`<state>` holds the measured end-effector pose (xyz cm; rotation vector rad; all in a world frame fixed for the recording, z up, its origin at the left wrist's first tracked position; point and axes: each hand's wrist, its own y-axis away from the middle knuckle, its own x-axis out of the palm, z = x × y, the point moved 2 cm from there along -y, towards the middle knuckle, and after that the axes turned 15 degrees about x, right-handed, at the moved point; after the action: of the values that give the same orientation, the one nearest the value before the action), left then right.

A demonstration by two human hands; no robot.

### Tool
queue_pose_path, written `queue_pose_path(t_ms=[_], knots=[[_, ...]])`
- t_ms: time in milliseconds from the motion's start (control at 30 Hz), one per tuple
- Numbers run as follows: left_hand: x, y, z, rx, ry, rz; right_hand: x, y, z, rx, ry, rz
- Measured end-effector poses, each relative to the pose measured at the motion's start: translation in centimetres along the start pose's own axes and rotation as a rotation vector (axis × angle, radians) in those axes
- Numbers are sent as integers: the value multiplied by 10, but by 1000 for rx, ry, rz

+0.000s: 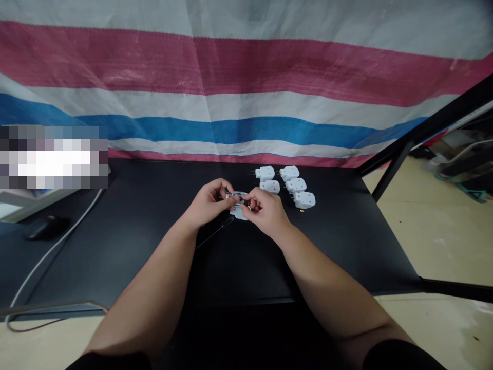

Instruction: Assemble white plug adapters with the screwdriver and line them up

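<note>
Electrical plugs (296, 185) on the desk (339, 257), computer mouse (48, 227) far left, tarp (246, 103) behind

The right hand (265, 211) could pass over the worktop (327, 257) to its right and nearer the person. Five white plugs (296, 185) stand beyond it, a thin black tool (215, 231) lies just beside the left hand (210, 203), and further left lie a mouse (48, 227) and cable (50, 262). A tarp (246, 67) hangs behind.

i'm seeing soft, even light with no clear source and only faint shadow under the left hand (210, 203) and right hand (265, 211); the white plugs (296, 185) just past the right hand glare slightly, the tarp (246, 103) beyond bows with lens distortion, and a pixelated patch (54, 156) sits well left.
</note>
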<state>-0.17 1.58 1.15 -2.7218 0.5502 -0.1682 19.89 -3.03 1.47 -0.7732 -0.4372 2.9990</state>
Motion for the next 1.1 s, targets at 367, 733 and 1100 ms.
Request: queue_pose_path(t_ms=[367,733,1100], knots=[[0,-1,5,-44,107,-185,6,6,8,135,-138,116],[5,1,2,-42,174,-120,4,2,4,239,-89,21],[7,0,-3,22,169,38,-1,3,10,86,12,-130]])
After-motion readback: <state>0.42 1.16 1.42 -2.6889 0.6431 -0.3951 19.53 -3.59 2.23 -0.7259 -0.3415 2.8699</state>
